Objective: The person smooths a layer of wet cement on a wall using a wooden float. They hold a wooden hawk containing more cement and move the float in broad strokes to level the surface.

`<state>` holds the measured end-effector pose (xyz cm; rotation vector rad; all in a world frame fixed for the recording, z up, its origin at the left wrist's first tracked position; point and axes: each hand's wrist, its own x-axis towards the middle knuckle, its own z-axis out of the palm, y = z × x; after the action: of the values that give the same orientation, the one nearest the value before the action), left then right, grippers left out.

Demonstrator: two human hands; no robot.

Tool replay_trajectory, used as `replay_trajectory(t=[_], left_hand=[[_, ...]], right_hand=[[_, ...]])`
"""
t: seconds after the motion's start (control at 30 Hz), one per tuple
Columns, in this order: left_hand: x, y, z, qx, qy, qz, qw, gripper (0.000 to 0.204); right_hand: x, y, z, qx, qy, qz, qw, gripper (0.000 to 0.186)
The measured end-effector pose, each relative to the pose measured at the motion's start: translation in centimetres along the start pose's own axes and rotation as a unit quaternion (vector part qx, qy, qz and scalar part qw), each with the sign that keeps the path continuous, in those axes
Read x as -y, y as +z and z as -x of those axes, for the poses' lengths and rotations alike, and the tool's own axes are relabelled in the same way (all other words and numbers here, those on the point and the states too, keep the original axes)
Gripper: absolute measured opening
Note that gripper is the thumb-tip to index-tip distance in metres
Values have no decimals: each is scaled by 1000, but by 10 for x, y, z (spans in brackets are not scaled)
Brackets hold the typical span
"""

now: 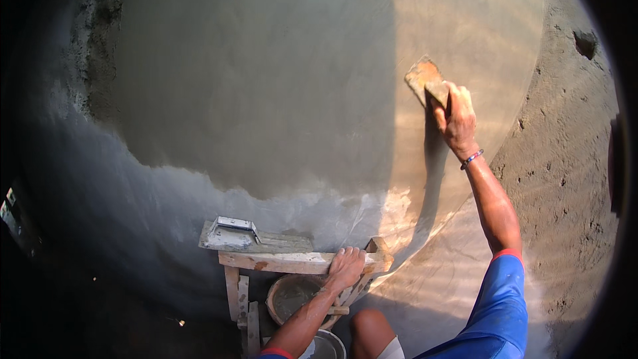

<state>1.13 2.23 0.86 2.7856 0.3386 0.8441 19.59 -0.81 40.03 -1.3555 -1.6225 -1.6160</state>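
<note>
My right hand [457, 116], with a beaded bracelet at the wrist, grips a small worn rectangular pad [425, 74], orange and grey, against the smoothed grey plaster wall [279, 73] in a band of sunlight; its exact kind is unclear. My left hand [344, 267] grips the top plank of a wooden stand [266, 262] low in front of me. A steel trowel with a raised handle [232, 233] lies on that plank, left of my left hand.
Under the stand is a round tub of grey mix [292, 299], with a second container [322, 347] nearer me. Rough, pitted plaster [558, 159] borders the smooth area at right, with a hole in it [585, 43]. My bare knee shows at the bottom.
</note>
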Motion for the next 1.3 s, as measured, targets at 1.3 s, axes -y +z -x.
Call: replay_trajectory(t=[1.3], left_hand=[[0, 15, -2, -51, 21, 2, 998, 16]], right_hand=[[103, 48, -202, -93, -15, 18, 995, 35]])
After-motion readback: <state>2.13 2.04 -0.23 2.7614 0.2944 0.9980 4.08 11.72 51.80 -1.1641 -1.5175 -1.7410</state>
